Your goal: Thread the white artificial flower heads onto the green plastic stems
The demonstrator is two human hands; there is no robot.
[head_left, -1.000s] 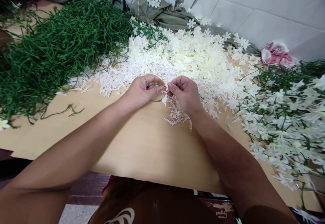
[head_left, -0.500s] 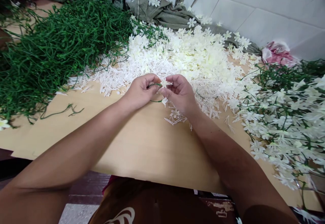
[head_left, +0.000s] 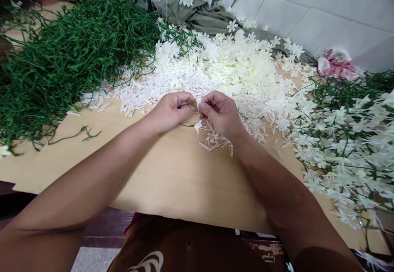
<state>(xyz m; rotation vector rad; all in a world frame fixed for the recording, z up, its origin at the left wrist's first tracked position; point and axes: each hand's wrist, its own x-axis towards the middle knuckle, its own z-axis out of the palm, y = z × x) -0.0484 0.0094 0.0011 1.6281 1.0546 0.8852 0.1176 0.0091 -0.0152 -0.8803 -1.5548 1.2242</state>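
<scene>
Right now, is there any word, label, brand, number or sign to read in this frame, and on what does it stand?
No legible text anywhere.
White curved mark on the brown garment at the bottom edge: cut off, reads as no letter.
Pale label scraps on the dark surface at bottom right: too worn to read.
Green stem pinched between left hand and right hand: no print.

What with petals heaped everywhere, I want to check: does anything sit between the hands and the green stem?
Nothing visible does. The left hand and right hand both pinch the green stem, fingertips meeting at its tip. The pile of white flowers lies behind them on the board.
</scene>
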